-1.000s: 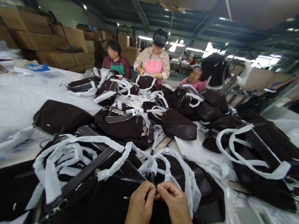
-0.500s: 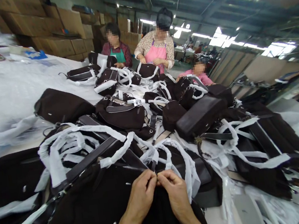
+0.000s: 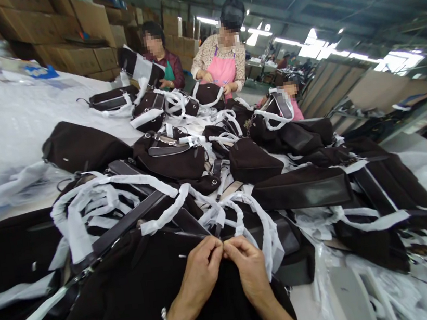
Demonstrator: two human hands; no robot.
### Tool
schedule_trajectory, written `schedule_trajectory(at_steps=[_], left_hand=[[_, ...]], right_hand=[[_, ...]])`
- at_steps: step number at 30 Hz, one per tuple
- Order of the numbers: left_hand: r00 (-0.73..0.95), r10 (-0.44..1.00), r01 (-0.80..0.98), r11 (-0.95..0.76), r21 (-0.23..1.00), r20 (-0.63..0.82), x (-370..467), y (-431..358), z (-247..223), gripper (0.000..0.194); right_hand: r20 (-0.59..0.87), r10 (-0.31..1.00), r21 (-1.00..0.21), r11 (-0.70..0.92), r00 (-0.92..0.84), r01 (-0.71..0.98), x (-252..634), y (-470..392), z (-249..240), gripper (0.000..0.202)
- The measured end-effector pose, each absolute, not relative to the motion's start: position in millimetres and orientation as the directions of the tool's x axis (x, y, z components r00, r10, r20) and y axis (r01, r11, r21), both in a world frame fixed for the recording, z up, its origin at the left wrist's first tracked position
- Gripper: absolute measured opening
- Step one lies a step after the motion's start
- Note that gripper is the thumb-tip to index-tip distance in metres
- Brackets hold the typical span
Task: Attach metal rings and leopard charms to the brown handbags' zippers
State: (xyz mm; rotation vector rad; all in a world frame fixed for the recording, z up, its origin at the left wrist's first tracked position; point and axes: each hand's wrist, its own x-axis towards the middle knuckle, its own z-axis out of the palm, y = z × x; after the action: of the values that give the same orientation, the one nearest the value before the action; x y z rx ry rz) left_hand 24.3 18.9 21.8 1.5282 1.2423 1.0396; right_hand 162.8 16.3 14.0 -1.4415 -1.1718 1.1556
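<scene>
A large dark brown handbag (image 3: 136, 291) lies right in front of me, with a small metal tag on its upper part. Near its top edge my left hand (image 3: 202, 266) and my right hand (image 3: 247, 266) meet, thumbs and forefingers pinched together. What sits between the fingertips is too small to make out. A silver bracelet circles my left wrist. Just beyond my fingers, white paper-wrapped handles (image 3: 244, 213) arch over the bags behind. More wrapped handles (image 3: 96, 196) loop at the left, beside a dark strap (image 3: 128, 226).
Many dark handbags (image 3: 170, 160) with wrapped handles crowd the table. Clear plastic sheeting (image 3: 27, 116) covers its left side. A grey piece (image 3: 349, 294) lies at front right. Three people (image 3: 223, 67) work across the table. Cardboard boxes (image 3: 66, 56) are stacked behind.
My hands stay pinched at the same spot on the bag. Across the table, a dark bag at right has shifted and turned, and a person at far left has raised a bag.
</scene>
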Motion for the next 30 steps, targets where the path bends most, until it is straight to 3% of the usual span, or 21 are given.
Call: schedule_trajectory(at_steps=[12, 16, 20, 26, 30], left_hand=[[0.15, 0.986, 0.334, -0.123, 0.935, 0.076, 18.3, 17.8, 8.4, 0.025], [0.142, 0.989, 0.287, -0.081, 0.954, 0.041, 19.4, 19.4, 7.7, 0.027], [0.144, 0.987, 0.309, -0.113, 0.944, 0.07, 21.2, 20.1, 10.7, 0.027], [0.142, 0.983, 0.388, -0.162, 0.907, 0.115, 22.8, 17.4, 4.7, 0.028], [0.125, 0.987, 0.479, -0.152, 0.865, 0.105, 24.8, 16.5, -6.2, 0.029]], right_hand=[[-0.101, 0.995, -0.966, -0.096, -0.009, 0.238, 166.8, 24.5, 25.5, 0.009], [-0.196, 0.977, -0.975, -0.185, -0.079, 0.122, 170.7, 28.3, 23.1, 0.014], [-0.287, 0.958, -0.958, -0.287, -0.007, 0.002, 169.9, 26.3, 16.3, 0.022], [-0.049, 0.999, -0.979, -0.045, -0.016, 0.199, 164.2, 20.1, 16.3, 0.017], [-0.054, 0.998, -0.966, -0.055, 0.012, 0.251, 158.7, 24.1, 13.5, 0.018]])
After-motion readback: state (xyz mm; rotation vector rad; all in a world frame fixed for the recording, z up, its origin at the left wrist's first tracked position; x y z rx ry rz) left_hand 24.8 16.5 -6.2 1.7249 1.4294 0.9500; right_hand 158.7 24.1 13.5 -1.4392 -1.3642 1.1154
